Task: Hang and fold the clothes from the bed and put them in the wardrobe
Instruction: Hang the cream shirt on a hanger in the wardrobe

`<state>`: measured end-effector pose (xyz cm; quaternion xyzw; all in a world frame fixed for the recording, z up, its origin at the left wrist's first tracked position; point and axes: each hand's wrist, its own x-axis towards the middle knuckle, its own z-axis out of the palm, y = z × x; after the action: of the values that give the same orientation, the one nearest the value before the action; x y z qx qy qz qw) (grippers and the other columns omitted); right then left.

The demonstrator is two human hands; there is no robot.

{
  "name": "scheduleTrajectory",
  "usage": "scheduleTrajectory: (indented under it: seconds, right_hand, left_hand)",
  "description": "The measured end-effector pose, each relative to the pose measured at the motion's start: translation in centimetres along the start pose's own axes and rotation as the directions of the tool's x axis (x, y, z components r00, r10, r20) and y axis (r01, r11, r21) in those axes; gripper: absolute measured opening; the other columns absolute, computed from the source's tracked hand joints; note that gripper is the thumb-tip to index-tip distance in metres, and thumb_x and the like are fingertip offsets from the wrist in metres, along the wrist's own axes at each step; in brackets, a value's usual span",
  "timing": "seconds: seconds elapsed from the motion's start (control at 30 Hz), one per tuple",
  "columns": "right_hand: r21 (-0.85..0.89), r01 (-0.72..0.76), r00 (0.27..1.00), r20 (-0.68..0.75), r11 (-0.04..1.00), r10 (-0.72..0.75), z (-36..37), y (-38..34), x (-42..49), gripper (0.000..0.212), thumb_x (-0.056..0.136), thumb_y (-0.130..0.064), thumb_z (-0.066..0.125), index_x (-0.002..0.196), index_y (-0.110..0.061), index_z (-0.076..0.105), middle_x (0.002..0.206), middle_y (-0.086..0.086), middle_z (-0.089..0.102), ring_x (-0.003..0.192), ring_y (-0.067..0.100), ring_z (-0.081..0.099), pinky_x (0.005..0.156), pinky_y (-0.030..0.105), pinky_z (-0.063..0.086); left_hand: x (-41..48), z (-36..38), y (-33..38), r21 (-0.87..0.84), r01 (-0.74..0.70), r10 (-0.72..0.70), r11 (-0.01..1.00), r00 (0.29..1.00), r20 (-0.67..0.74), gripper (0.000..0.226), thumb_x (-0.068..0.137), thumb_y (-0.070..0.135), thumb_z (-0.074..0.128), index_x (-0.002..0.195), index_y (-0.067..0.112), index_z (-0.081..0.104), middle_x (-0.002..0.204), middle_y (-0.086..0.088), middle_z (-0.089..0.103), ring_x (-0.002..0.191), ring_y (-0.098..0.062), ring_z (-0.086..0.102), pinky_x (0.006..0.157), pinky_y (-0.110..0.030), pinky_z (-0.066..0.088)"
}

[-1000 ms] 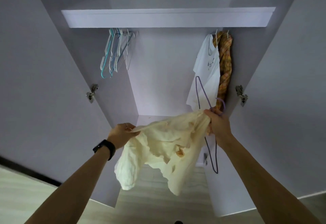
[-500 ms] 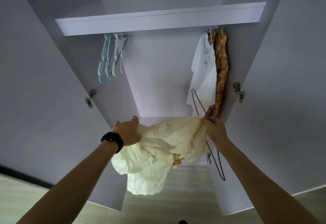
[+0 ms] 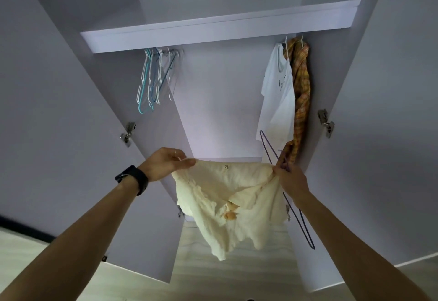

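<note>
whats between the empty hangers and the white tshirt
Nothing hangs there: the head view shows only the wardrobe's back panel between the empty hangers and the white t-shirt.

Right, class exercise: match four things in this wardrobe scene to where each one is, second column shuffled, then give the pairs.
1 cream garment
2 purple hanger
3 empty hangers
4 plaid shirt

A hanging at the wardrobe's far right
B stretched between left hand and right hand
C hanging at the wardrobe's left
D held in the right hand only

Pairs: 1-B, 2-D, 3-C, 4-A
</note>
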<state>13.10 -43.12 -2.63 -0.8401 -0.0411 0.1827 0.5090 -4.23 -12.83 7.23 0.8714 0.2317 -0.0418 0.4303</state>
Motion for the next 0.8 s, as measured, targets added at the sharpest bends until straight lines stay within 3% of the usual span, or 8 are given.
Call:
scheduleTrajectory:
  seconds: [0.1,0.17,0.27,0.4,0.53,0.63,0.8]
  right_hand:
    - [-0.148,0.118,0.993,0.006,0.982,-0.118,-0.1,-0.1,-0.5,0.037,0.102,-0.034,0.046,0.075,-0.014,0.060,0.072,0.004,0.060,0.074,0.025,0.058,0.068,0.037,0.043]
    - [-0.058,0.182,0.982,-0.042,0.982,-0.185,-0.3,-0.5,-1.2,0.040,0.105,-0.035,0.047,0.078,-0.017,0.071,0.066,0.003,0.061,0.060,0.012,0.056,0.059,0.028,0.043]
    - [0.155,0.229,0.973,-0.079,0.961,-0.219,-0.9,-1.5,-2.3,0.037,0.096,-0.030,0.065,0.061,-0.023,0.075,0.047,0.001,0.046,0.035,0.006,0.036,0.041,0.013,0.029]
    - [0.226,0.238,0.971,-0.032,0.945,-0.237,-1.6,-1.6,-3.5,0.034,0.088,-0.021,0.072,0.054,-0.019,0.073,0.042,-0.003,0.037,0.037,0.005,0.028,0.041,0.015,0.026]
    - [0.128,0.312,0.948,0.019,0.942,-0.316,-1.9,-1.8,-3.7,0.032,0.084,-0.021,0.073,0.052,-0.027,0.072,0.039,-0.006,0.039,0.037,0.005,0.032,0.043,0.012,0.029]
    - [0.055,0.345,0.938,0.013,0.937,-0.346,-1.4,-2.6,-3.5,0.029,0.084,-0.027,0.071,0.056,-0.034,0.073,0.038,-0.007,0.045,0.037,0.006,0.039,0.044,0.013,0.033]
    - [-0.008,0.395,0.918,0.023,0.919,-0.395,-0.4,-4.0,-3.1,0.025,0.082,-0.036,0.065,0.059,-0.038,0.074,0.044,-0.007,0.056,0.041,0.004,0.047,0.046,0.013,0.036]
  left_hand:
    - [0.5,0.3,1.0,0.080,-0.074,0.086,0.994,0.984,-0.157,0.027,0.084,0.056,0.071,0.083,0.030,0.076,0.083,0.002,0.072,0.078,-0.010,0.063,0.079,-0.027,0.047]
    - [1.1,0.4,1.7,0.228,-0.099,0.150,0.969,0.964,-0.220,0.024,0.088,0.052,0.069,0.089,0.030,0.077,0.086,0.005,0.073,0.081,-0.011,0.065,0.081,-0.025,0.050]
    - [2.0,0.3,2.1,0.332,-0.113,0.196,0.936,0.954,-0.228,0.023,0.090,0.046,0.069,0.094,0.026,0.078,0.092,0.007,0.073,0.082,-0.007,0.062,0.081,-0.023,0.048]
    - [3.2,0.1,2.4,0.292,-0.055,0.132,0.955,0.959,-0.251,0.014,0.086,0.048,0.073,0.084,0.034,0.072,0.092,0.011,0.065,0.091,-0.010,0.059,0.082,-0.021,0.039]
    - [3.7,-0.1,3.7,0.285,-0.039,0.083,0.958,0.986,-0.144,0.012,0.085,0.053,0.072,0.084,0.042,0.073,0.091,0.020,0.063,0.088,-0.002,0.056,0.083,-0.021,0.037]
    - [3.6,-0.1,4.7,0.299,-0.078,0.100,0.951,0.993,-0.059,0.014,0.085,0.050,0.073,0.088,0.038,0.078,0.090,0.022,0.063,0.087,0.004,0.056,0.077,-0.014,0.037]
    - [3.2,-0.2,5.5,0.288,-0.147,0.171,0.946,0.983,-0.060,0.010,0.086,0.045,0.074,0.087,0.036,0.078,0.089,0.017,0.064,0.088,0.001,0.058,0.081,-0.016,0.040]
